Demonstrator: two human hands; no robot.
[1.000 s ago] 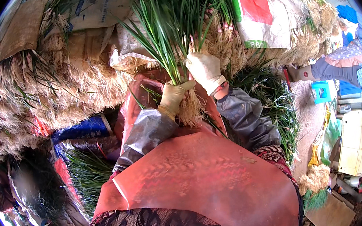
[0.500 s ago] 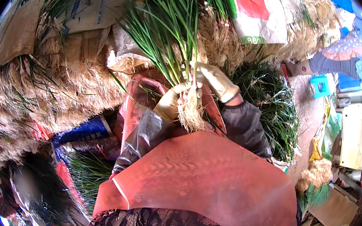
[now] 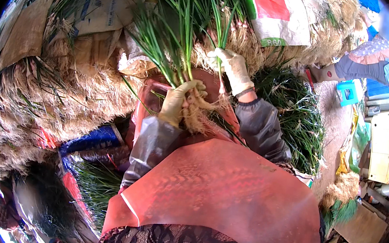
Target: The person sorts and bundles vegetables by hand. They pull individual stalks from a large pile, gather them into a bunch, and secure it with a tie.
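My left hand (image 3: 177, 101), in a pale glove, is closed round the lower stems of a bunch of spring onions (image 3: 181, 49). Their long green leaves point away from me, and the pinkish bulbs and pale stringy roots hang below the fist. To the right of it, my right hand (image 3: 236, 71), gloved the same way, pinches a thin stalk of spring onion (image 3: 222, 77) near the stem. The stalk's small bulb and roots dangle under the fingers, apart from the bunch. Both hands are above a red plastic sheet (image 3: 154, 93) by my lap.
A big stack of rooted spring onions (image 3: 74, 94) fills the far left, partly under sacking (image 3: 104, 5). A white sack (image 3: 281, 17) covers more at the far side. Loose green leaves (image 3: 294, 118) heap at right. Another person (image 3: 366, 63) is at far right by a blue basket (image 3: 348, 92).
My right hand has moved right, away from the left hand, with a stalk separated from the bunch. The left hand has shifted slightly left, still holding the rest.
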